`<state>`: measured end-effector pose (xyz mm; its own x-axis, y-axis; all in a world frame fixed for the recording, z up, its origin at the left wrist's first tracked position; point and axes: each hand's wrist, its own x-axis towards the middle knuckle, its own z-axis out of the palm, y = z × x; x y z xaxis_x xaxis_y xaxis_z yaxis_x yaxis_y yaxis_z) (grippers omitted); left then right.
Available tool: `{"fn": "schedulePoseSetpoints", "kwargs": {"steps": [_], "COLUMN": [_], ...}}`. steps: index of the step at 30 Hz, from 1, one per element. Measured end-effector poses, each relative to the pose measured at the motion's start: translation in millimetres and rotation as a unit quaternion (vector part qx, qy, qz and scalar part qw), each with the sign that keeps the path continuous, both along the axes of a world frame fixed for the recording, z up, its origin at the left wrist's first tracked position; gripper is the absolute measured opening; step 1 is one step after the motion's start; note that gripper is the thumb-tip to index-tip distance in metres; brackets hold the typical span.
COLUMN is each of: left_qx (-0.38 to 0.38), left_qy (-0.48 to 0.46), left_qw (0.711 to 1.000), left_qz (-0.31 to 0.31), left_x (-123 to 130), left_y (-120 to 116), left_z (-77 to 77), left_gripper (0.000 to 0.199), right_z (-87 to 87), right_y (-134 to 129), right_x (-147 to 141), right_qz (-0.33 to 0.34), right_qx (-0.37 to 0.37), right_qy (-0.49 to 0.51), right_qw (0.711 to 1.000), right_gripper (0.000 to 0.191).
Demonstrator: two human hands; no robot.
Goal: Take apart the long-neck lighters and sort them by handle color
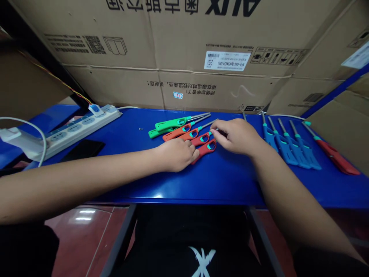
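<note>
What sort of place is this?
Likely a storeroom or small packing area: stacked cardboard cartons behind a blue workbench, rows of long-nosed utility lighters grouped by colour, and a power strip.

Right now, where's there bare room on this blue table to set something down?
Bare blue tabletop shows between the power strip and the green lighters, and in front of the left hand and right hand. It's crowded where those hands lie over the red lighters, and across the blue lighters on the right.
</note>
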<state>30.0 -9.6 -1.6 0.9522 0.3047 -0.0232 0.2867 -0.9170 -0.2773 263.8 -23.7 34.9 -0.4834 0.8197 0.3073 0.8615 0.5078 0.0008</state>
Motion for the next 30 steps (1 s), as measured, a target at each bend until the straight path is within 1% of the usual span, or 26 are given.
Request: {"fn": "schedulePoseSetpoints", "kwargs": {"steps": [4, 6, 8, 9, 10, 13, 15, 17, 20, 23, 27, 30], "left_qx": [-0.026, -0.043, -0.059, -0.061, -0.065, -0.034, -0.002, -0.013, -0.066, -0.101, -0.127, -0.148], "left_qy": [0.018, -0.006, -0.053, -0.079, -0.096, -0.141, -0.157, -0.135, -0.112, -0.121, -0.124, -0.112], "left_qw": [0.999, 0.999, 0.994, 0.990, 0.982, 0.942, 0.903, 0.870, 0.850, 0.841, 0.844, 0.844], "left_qz": [0.013, 0.030, 0.070, 0.101, 0.146, 0.301, 0.400, 0.475, 0.510, 0.517, 0.506, 0.503], "left_x": [7.3, 6.8, -2.6, -11.8, -24.0, -73.4, -107.6, -134.5, -156.0, -162.3, -165.0, -166.8], "left_y": [0.1, -0.2, 4.6, 10.1, 17.8, 50.4, 72.8, 89.3, 101.8, 106.5, 110.3, 114.5], "left_z": [2.4, 7.1, 16.6, 22.9, 29.6, 46.8, 51.3, 49.6, 40.9, 32.9, 28.3, 26.2], "left_gripper": [0.029, 0.034, 0.039, 0.041, 0.043, 0.045, 0.045, 0.041, 0.044, 0.053, 0.064, 0.063], "right_z": [0.4, 0.9, 2.4, 3.5, 4.7, 7.9, 9.0, 9.4, 9.4, 8.6, 4.9, 2.3], "right_y": [-0.4, -0.6, -0.4, 0.0, 0.7, 4.8, 8.6, 12.3, 16.7, 20.8, 27.3, 31.1], "right_x": [-1.1, -1.3, 0.6, 2.8, 6.0, 21.4, 34.4, 47.5, 65.4, 80.0, 94.7, 103.6], "right_qz": [-0.006, -0.008, -0.010, -0.012, -0.014, -0.029, -0.048, -0.074, -0.126, -0.176, -0.224, -0.266], "right_qx": [-0.002, -0.001, -0.005, -0.011, -0.019, -0.043, -0.050, -0.045, -0.029, -0.025, -0.010, 0.004], "right_qy": [-0.007, -0.009, -0.010, -0.008, -0.006, 0.006, 0.012, 0.010, -0.006, -0.002, 0.019, 0.031], "right_qw": [1.000, 1.000, 1.000, 1.000, 1.000, 0.999, 0.998, 0.996, 0.992, 0.984, 0.974, 0.963], "right_gripper": [0.031, 0.031, 0.031, 0.031, 0.030, 0.027, 0.025, 0.025, 0.030, 0.033, 0.032, 0.033]}}
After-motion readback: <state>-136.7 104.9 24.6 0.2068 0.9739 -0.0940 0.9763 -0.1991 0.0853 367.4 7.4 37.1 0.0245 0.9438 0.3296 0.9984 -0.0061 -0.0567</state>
